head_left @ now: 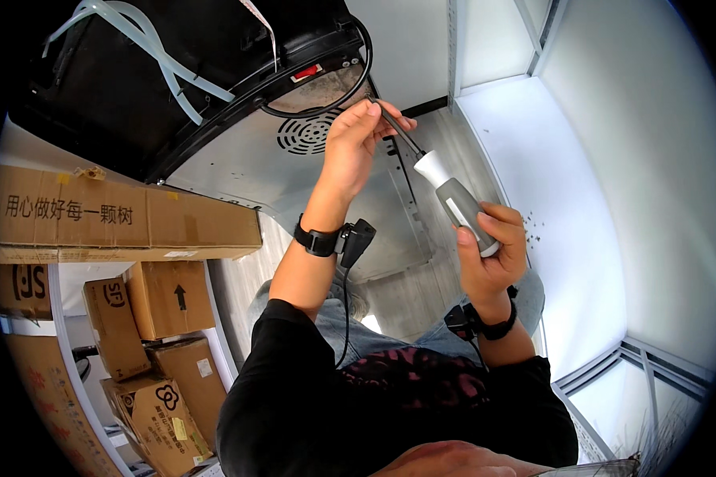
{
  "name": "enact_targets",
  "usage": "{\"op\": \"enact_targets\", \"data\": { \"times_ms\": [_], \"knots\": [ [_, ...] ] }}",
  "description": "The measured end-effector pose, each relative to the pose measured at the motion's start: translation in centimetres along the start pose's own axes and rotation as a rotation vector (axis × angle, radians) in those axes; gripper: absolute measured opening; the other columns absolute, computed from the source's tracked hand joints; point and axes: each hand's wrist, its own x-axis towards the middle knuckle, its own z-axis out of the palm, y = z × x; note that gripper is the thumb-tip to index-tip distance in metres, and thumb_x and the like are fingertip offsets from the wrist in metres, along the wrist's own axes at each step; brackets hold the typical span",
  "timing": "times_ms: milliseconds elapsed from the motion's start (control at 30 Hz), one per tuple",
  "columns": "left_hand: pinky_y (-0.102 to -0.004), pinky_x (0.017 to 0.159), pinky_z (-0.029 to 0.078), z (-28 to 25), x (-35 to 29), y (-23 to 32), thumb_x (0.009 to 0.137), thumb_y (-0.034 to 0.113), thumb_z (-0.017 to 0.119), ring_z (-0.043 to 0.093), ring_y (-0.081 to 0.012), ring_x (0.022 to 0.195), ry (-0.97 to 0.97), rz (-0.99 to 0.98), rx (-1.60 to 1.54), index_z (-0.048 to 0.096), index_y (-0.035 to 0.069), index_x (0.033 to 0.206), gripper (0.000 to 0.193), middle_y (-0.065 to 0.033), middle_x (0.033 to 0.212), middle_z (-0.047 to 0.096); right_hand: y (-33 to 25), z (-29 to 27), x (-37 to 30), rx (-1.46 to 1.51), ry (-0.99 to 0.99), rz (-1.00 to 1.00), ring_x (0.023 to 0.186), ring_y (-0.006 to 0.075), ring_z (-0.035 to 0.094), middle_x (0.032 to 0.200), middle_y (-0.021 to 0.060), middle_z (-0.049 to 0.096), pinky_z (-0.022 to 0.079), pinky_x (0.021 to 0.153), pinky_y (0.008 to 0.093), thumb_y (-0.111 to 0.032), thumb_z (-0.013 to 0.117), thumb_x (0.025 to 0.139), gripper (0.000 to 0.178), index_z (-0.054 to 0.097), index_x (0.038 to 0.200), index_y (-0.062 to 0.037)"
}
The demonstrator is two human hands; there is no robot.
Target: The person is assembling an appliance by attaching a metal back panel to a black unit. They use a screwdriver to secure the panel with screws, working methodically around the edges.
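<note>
My right hand (495, 248) grips the handle end of a screwdriver (457, 203) with a grey and white body and a long dark shaft. The shaft points up and left to the edge of a metal machine panel. Near the tip, my left hand (353, 147) is closed, with thumb and fingers pinched about the shaft; whether they also hold a screw is hidden. Both hands are beside the machine's grey metal panel (239, 179), which has a round slotted vent (306, 133). Above the vent, a black cable (368, 52) loops close to my left hand.
The machine's open black top (183, 40) carries translucent tubes (155, 52) and a red switch (305, 73). Cardboard boxes (171, 298) stack on shelves at the left. A white shelf or ledge (561, 183) runs along the right, with small dark specks on it.
</note>
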Motion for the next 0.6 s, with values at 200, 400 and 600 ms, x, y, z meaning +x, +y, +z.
{"op": "enact_targets", "data": {
  "times_ms": [200, 400, 600],
  "knots": [
    [-0.0354, 0.087, 0.043, 0.4, 0.0, 0.2, 0.095, 0.025, 0.044, 0.061, -0.0286, 0.096, -0.003, 0.000, 0.018, 0.060, 0.001, 0.093, 0.029, -0.0109, 0.083, 0.064, -0.6, -0.3, 1.0, -0.094, -0.062, -0.126, 0.082, 0.0260, 0.061, 0.098, 0.0171, 0.059, 0.050, 0.068, 0.0303, -0.003, 0.077, 0.070, 0.034, 0.057, 0.097, -0.0046],
    [-0.0369, 0.089, 0.044, 0.0, -0.2, 0.4, 0.095, 0.023, 0.042, 0.061, -0.0292, 0.094, 0.023, -0.016, -0.013, 0.060, -0.001, 0.097, 0.030, -0.0114, 0.084, 0.064, -1.7, 0.3, 1.9, -0.189, -0.114, -0.282, 0.076, 0.0237, 0.058, 0.107, 0.0140, 0.055, 0.049, 0.060, 0.0299, -0.001, 0.077, 0.067, 0.035, 0.063, 0.098, -0.0092],
    [-0.0370, 0.078, 0.051, 1.0, -0.5, 1.5, 0.096, 0.023, 0.041, 0.064, -0.0287, 0.080, 0.003, -0.157, -0.225, 0.055, -0.003, 0.108, 0.032, -0.0151, 0.088, 0.065, -3.4, 1.3, 2.2, -0.128, -0.194, -0.292, 0.086, 0.0259, 0.056, 0.112, 0.0158, 0.051, 0.049, 0.065, 0.0312, -0.003, 0.075, 0.066, 0.042, 0.061, 0.105, -0.0083]
  ]
}}
